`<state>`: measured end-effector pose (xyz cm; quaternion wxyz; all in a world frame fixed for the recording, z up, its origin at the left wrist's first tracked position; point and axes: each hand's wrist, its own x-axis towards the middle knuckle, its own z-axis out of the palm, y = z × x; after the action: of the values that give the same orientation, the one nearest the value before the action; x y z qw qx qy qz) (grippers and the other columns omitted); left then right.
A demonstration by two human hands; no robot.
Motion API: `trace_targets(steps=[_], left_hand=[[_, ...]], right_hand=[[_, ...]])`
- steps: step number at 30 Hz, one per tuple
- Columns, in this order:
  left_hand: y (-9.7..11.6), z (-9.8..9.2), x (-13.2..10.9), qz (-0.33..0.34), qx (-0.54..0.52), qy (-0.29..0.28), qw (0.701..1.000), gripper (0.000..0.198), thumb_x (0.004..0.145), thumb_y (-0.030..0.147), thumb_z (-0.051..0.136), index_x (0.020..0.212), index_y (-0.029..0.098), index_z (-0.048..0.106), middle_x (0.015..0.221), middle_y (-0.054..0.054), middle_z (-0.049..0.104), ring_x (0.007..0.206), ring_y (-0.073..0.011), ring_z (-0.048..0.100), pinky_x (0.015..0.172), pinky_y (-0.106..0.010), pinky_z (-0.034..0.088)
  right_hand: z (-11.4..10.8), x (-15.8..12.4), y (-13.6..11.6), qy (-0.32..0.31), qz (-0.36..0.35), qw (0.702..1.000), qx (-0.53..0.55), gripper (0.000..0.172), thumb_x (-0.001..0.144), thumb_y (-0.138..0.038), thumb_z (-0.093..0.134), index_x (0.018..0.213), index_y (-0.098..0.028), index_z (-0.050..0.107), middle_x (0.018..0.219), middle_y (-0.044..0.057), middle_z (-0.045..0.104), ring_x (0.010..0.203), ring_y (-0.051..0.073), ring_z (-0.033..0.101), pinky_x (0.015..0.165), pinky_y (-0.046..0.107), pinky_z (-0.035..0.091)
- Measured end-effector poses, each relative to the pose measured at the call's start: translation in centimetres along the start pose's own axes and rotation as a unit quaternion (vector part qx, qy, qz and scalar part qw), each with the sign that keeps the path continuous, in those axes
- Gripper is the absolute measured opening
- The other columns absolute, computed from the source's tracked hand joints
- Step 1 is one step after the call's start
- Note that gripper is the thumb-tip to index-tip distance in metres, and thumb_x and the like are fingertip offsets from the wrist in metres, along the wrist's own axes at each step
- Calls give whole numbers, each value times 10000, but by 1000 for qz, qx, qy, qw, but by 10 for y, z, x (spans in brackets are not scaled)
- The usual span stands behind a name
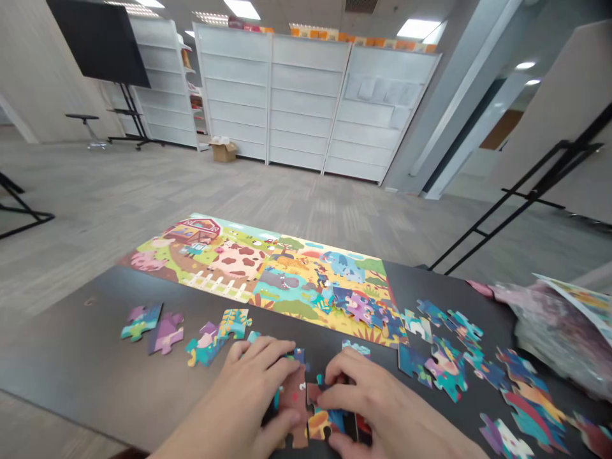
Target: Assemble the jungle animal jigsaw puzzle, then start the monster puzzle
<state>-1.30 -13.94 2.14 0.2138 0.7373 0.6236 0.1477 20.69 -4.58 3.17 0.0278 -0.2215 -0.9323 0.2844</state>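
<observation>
My left hand [253, 389] lies over a small cluster of joined puzzle pieces [299, 398] at the near edge of the dark table [81, 363], fingers curled with the thumb under a brown piece. My right hand [377, 401] presses down beside it, fingertips pinching a piece against the same cluster. A colourful farm picture sheet [258, 271] lies flat at the table's far edge, partly overhanging it. Loose pieces sit to the left [153, 325] and right [454, 357] of my hands.
A crinkled plastic bag [554, 338] and a printed sheet [578, 299] rest at the table's right end. Beyond the table are grey floor, white shelving [306, 102], a cardboard box [223, 151], a screen on a stand [100, 44] and black stand legs [516, 204].
</observation>
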Motion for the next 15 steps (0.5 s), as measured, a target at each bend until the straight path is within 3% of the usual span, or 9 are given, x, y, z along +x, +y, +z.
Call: trace_targets(steps=[11, 13, 15], left_hand=[[0, 2, 0, 16, 3, 10, 1000, 355, 844, 179, 689, 1192, 250, 691, 1365, -95, 642, 1225, -352, 593, 988, -562, 502], [-4, 3, -2, 34, 6, 26, 999, 353, 864, 210, 688, 1211, 270, 679, 1380, -83, 634, 1242, -348, 587, 991, -554, 512], [-10, 2, -3, 56, 5, 64, 996, 343, 921, 262, 643, 1262, 302, 649, 1415, -64, 610, 1282, -330, 566, 1015, -534, 513]], right_hand=[[5, -7, -3, 18, -43, 998, -49, 212, 772, -218, 807, 966, -273, 739, 1052, 31, 649, 939, 215, 639, 787, 313, 534], [1, -8, -1, 59, -73, 995, -34, 228, 811, -145, 704, 1008, -258, 721, 1058, 43, 652, 926, 206, 639, 786, 309, 532], [-5, -6, 7, 142, -101, 985, -14, 299, 848, -75, 561, 1075, -226, 683, 1040, 60, 656, 906, 190, 638, 776, 301, 525]])
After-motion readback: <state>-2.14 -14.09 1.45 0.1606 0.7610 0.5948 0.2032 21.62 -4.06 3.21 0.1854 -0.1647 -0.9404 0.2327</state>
